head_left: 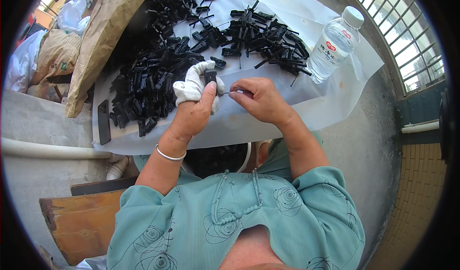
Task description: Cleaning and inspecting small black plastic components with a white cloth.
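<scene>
My left hand (pixel 195 112) grips a small black plastic part (pixel 210 76), its bare thumb pressed against the near side. White cloth (pixel 188 88) covers the fingers of that hand. Just to the right, my right hand (pixel 266 100) is closed in a pinch on a thin metal rod (pixel 225 93), which points left toward the black part. Whether the rod touches the part is too small to tell. Beyond both hands, a large pile of similar black parts (pixel 153 78) spreads over the table at the left, and a second pile (pixel 261 37) lies farther right.
A clear water bottle (pixel 332 47) with a white cap stands at the table's right. Translucent plastic sheeting (pixel 287 104) covers the tabletop. Brown paper (pixel 103 35) rises along the left edge, near a flat black bar (pixel 103 122). Below the table edge sits a round tub (pixel 215 159) of dark contents.
</scene>
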Tool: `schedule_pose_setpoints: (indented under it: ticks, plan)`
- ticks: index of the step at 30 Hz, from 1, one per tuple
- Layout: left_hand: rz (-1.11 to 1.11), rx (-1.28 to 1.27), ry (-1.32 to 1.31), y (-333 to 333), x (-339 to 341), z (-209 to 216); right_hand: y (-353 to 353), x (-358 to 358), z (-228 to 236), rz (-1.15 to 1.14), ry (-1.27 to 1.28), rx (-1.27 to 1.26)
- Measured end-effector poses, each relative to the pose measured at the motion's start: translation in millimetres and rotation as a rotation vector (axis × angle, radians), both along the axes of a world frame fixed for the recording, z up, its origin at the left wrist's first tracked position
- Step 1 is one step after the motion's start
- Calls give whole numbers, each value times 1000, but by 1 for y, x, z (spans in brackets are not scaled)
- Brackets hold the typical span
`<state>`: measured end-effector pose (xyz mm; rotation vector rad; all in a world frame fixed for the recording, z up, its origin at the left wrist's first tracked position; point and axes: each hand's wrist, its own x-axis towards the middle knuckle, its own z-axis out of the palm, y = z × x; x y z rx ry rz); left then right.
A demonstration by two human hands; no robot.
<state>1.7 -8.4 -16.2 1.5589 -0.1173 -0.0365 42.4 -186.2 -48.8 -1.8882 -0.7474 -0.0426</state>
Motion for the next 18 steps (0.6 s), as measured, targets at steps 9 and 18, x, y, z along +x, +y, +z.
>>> schedule_pose_setpoints:
  ticks: [9,18]
  plan:
    - [-241,130,58,-10,-7,12,10,-6,-2,-15,113,337]
    - [-87,199,-43,-14,-3,1,7,-6,2,50,-16,187]
